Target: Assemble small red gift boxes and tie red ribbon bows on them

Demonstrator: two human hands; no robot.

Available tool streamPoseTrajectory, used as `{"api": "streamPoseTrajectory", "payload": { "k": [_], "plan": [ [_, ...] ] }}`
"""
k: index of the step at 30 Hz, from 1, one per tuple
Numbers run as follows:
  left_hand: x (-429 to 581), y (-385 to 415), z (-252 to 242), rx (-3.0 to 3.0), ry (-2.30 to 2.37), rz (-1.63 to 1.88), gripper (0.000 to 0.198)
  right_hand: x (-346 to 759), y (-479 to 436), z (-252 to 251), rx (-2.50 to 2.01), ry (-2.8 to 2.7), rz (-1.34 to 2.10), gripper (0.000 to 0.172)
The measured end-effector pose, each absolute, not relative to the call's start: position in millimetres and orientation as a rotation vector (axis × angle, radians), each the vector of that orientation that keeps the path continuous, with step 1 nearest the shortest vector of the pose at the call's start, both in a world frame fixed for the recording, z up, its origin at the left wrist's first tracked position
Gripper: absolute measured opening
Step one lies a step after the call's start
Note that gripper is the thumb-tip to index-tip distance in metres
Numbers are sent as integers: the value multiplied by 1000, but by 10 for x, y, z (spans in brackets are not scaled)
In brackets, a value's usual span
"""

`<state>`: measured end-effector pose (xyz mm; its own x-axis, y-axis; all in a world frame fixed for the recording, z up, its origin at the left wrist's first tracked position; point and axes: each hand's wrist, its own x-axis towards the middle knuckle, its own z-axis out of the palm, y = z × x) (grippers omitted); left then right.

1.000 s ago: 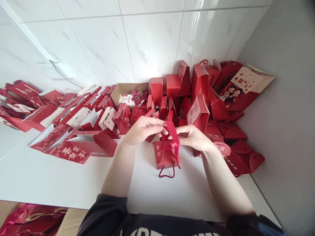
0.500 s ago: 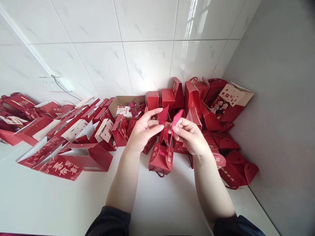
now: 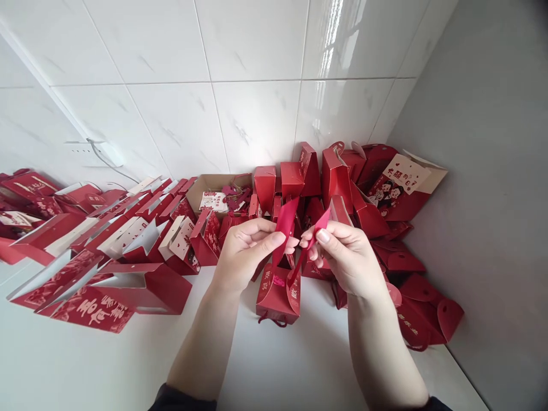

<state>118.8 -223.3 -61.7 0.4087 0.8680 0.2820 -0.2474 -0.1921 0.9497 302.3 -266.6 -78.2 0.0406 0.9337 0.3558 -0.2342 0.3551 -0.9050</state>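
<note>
A small red gift box (image 3: 277,297) with gold characters stands on the white table (image 3: 107,365) right in front of me. A red ribbon (image 3: 286,222) rises from its top in two strands. My left hand (image 3: 246,251) pinches the left strand between thumb and fingers. My right hand (image 3: 349,254) pinches the right strand (image 3: 319,225), which runs down to the box top. Both hands hover just above the box, a small gap between them. A thin red cord loop (image 3: 269,321) hangs at the box's front.
Many red boxes and flat red cartons (image 3: 128,240) crowd the back of the table along the tiled wall. An open brown carton (image 3: 214,191) holds cards and red tags. A larger red and cream bag (image 3: 402,180) leans in the right corner. A grey wall (image 3: 492,200) closes the right side.
The ribbon, bunched over the box a second ago, now stands in two separate strands, one in each hand. My hands have moved slightly apart, and the view tilted up.
</note>
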Motion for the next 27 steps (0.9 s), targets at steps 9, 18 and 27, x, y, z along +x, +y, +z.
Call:
{"api": "streamPoseTrajectory", "payload": {
  "k": [9,18,27],
  "plan": [
    [1413,-2347,-599,1408,698,1408,16,2800,-2651,-750,-847,-1113,685,14],
    [1448,-2350,-639,1372,693,1358,18,2803,-2611,-750,-817,-1085,716,15],
    [1435,-2345,-666,1483,699,1418,14,2803,-2638,-741,-813,-1162,656,5]
  ]
}}
